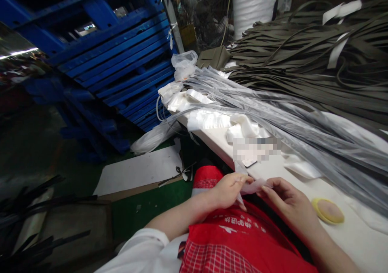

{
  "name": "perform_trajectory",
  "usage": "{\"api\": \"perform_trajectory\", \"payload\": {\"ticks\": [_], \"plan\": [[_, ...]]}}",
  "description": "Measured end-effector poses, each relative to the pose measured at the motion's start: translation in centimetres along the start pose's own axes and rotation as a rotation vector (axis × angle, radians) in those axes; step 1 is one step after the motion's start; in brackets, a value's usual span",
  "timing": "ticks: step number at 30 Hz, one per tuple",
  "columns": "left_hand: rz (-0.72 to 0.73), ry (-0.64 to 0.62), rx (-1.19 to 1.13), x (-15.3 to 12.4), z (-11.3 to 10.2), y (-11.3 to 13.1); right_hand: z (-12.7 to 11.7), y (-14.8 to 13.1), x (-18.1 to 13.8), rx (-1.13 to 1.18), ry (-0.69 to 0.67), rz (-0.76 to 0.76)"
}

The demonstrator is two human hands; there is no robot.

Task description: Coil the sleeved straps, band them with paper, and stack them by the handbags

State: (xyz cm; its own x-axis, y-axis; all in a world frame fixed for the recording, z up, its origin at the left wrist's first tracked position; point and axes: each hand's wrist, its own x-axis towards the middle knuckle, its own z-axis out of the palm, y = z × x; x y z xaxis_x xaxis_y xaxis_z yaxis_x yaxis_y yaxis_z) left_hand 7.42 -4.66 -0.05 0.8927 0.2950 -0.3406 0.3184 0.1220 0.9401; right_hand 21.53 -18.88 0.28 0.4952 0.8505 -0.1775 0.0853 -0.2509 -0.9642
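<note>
Over the lap of a red apron (242, 240), my left hand (229, 190) and my right hand (283, 196) hold a thin, translucent whitish strip (254, 186) between them. My left fingers are closed on one part of it, and a loose end hangs below them. Thumb and forefinger of my right hand pinch the other side. A round, shallow yellow-rimmed dish or pad (327, 210) lies on the white table (366, 244), to the right of my right hand. Just beyond my hands a partly blurred-out flat item (250, 161) rests on the table.
Long grey translucent strips (273, 111) run across the table, with dark olive straps (303, 50) heaped behind. White glossy ribbon pieces (209, 119) lie near the table's corner. Blue pallets (121, 58) are stacked at the left. A white board (139, 170) lies on the green floor.
</note>
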Motion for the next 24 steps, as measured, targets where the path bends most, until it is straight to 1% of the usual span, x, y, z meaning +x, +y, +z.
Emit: {"api": "perform_trajectory", "payload": {"ticks": [2, 3, 6, 8, 10, 11, 14, 16, 18, 20, 22, 24], "plan": [[0.066, -0.062, 0.062, -0.4, 0.1, 0.5, 0.1, -0.2, 0.1, 0.02, -0.012, -0.024], [0.11, -0.065, 0.117, -0.6, 0.1, 0.7, 0.1, -0.2, 0.1, 0.026, -0.024, -0.033], [0.237, 0.012, 0.287, -0.7, 0.3, 1.1, 0.1, -0.1, 0.3, -0.021, -0.054, -0.038], [0.26, 0.031, 0.305, -0.7, 0.3, 1.4, 0.1, 0.0, 0.4, -0.08, -0.062, -0.051], [0.204, 0.005, 0.219, -0.8, 0.3, 1.8, 0.0, 0.0, 0.6, -0.135, -0.035, -0.117], [0.143, -0.024, 0.147, -0.9, 0.3, 2.1, 0.0, 0.0, 0.7, -0.161, -0.012, -0.167], [-0.11, -0.145, -0.094, -1.3, 0.5, 3.0, 0.1, -0.5, 1.1, -0.224, 0.064, -0.275], [-0.242, -0.217, -0.188, -1.4, 0.7, 3.0, 0.3, -0.7, 1.4, -0.248, 0.09, -0.277], [-0.265, -0.237, -0.205, -0.9, 0.8, 2.4, 0.5, -0.8, 1.8, -0.267, 0.088, -0.251], [-0.191, -0.2, -0.187, 0.2, 0.9, 1.4, 0.6, -0.9, 2.2, -0.28, 0.072, -0.222], [-0.07, -0.162, -0.155, 1.6, 1.0, 0.6, 0.5, -1.2, 2.5, -0.283, 0.061, -0.196], [0.058, -0.137, -0.09, 2.7, 0.9, 0.1, -0.1, -1.9, 3.1, -0.296, 0.034, -0.187]]}}
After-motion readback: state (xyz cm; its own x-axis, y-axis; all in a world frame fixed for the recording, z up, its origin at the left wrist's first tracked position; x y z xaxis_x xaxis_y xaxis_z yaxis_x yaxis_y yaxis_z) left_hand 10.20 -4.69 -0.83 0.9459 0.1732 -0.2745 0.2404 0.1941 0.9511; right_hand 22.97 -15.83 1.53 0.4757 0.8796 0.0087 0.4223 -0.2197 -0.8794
